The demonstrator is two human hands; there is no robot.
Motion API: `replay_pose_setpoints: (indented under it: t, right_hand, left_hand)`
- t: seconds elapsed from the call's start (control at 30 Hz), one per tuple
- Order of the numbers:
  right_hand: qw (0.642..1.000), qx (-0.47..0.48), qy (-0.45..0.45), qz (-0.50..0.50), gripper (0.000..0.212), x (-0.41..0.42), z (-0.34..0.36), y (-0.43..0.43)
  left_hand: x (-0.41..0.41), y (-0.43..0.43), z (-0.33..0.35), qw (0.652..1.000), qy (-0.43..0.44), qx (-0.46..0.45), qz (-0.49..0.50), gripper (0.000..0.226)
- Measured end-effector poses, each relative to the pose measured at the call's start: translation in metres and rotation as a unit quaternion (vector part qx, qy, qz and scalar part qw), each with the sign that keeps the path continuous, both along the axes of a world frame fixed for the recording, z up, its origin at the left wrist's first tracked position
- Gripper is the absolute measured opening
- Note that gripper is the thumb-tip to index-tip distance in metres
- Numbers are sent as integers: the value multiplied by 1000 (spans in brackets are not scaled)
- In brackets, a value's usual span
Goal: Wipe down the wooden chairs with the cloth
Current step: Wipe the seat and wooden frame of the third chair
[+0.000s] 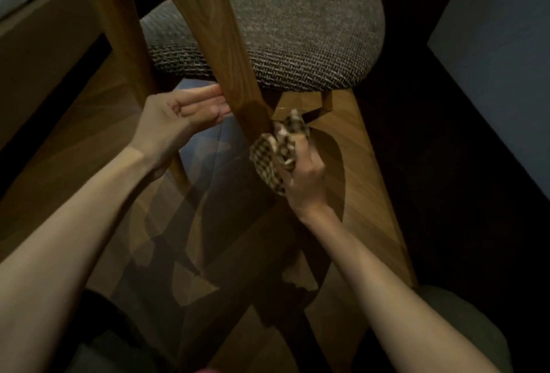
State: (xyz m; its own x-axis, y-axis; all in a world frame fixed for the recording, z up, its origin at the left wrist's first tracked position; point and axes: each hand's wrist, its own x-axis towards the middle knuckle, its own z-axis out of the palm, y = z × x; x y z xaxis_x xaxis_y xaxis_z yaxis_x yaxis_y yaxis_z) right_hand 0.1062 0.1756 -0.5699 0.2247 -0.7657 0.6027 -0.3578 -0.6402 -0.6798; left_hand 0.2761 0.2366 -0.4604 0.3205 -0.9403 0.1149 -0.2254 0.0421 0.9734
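Note:
A wooden chair with a grey woven seat cushion (297, 15) fills the upper middle. Its broad wooden back post (220, 45) runs down from the top left to below the seat. My right hand (303, 173) grips a bunched brown-and-cream checked cloth (276, 149) and holds it against the lower end of that post, by the joint under the seat. My left hand (184, 113) lies on the left side of the post with its fingers mostly straight, touching the wood. The chair's legs below are partly hidden by my arms and shadow.
The wooden floor (366, 164) lies under the chair. A pale blue-grey flat surface (500, 45) stands close on the right. A brown wooden panel (38, 45) with something pale above it is at the left. A second grey cushion (452, 319) shows at the bottom right.

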Motion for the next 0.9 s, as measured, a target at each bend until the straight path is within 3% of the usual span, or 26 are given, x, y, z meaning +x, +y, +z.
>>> replay_pose_setpoints:
  t: [0.07, 0.13, 0.2, 0.33, 0.4, 0.47, 0.53, 0.6, 0.7, 0.8, 0.9]
  right_hand:
    - [997, -70, -22, 29, 40, 0, 38, -6]
    - [995, -64, -29, 67, 45, 3, 81, -6]
    - [995, -22, -4, 101, 49, 5, 115, -2]
    - [965, 121, 18, 231, 34, 18, 144, 4]
    - [963, 122, 18, 241, 25, 27, 153, 8]
    - [970, 97, 11, 221, 19, 32, 163, 13]
    - [974, 54, 15, 222, 22, 32, 172, 15]
    - [971, 10, 27, 236, 25, 29, 180, 16]
    - [983, -4, 23, 181, 27, 31, 197, 16]
    - [993, -91, 2, 78, 33, 46, 221, 13]
    - [990, -72, -22, 121, 39, 75, 251, 4]
  left_hand:
    - [3, 2, 6, 999, -43, 21, 6, 38]
    - [5, 8, 13, 997, -62, 35, 19, 32]
    - [3, 23, 21, 997, -47, 55, 14, 23]
    - [-13, 51, 40, 993, 43, 107, -28, 23]
    - [-18, 54, 51, 989, 124, 73, -32, 34]
    - [-19, 54, 60, 994, 96, 41, -32, 46]
    - [-16, 56, 62, 1000, -11, 23, 15, 48]
    - [-11, 61, 63, 993, -61, -28, 96, 34]
    - [0, 69, 75, 965, -29, -110, 235, 17]
    - [16, 66, 102, 931, -39, -168, 322, 8]
    - [31, 39, 125, 913, -72, -180, 359, 17]
